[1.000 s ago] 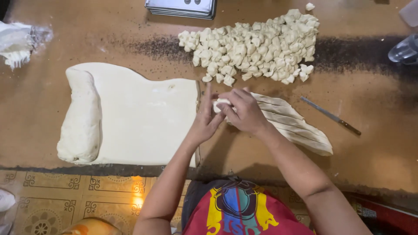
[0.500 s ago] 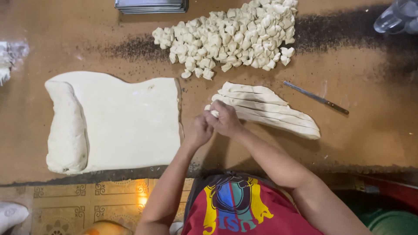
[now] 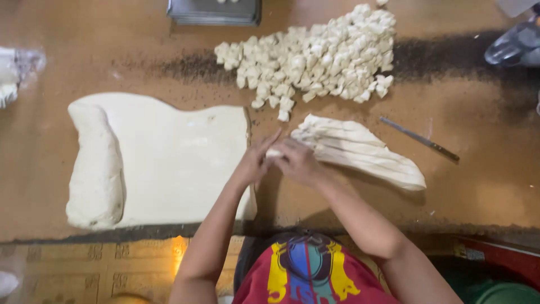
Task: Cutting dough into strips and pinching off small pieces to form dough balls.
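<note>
Pinching a small piece of dough (image 3: 274, 152) between both hands near the centre of the frame; left hand (image 3: 254, 161) reaching in from below, fingers pressed together and stretched upward, tips closing on the small piece; right hand (image 3: 298, 161) meeting it from the right, fingers curled and closed on the same piece, exact grip partly hidden.

Lying just right of the hands, a bundle of cut dough strips (image 3: 360, 151), touching the right hand at its left end and tapering toward the lower right; resting above it, in the upper middle of the frame, a heap of small dough cubes (image 3: 315, 56), a few loose ones spilling down near the strips.

Spreading over the left half of the frame, a flat rolled dough sheet (image 3: 180, 157), its left edge rolled into a thick fold, its right edge just beside the left hand.

Lying right of the strips, slightly apart, a thin metal knife (image 3: 419, 138), angled down to the right; sitting at the top edge, a dark metal tray (image 3: 214, 12), only partly visible; carrying everything, a brown floured table (image 3: 478, 191).
</note>
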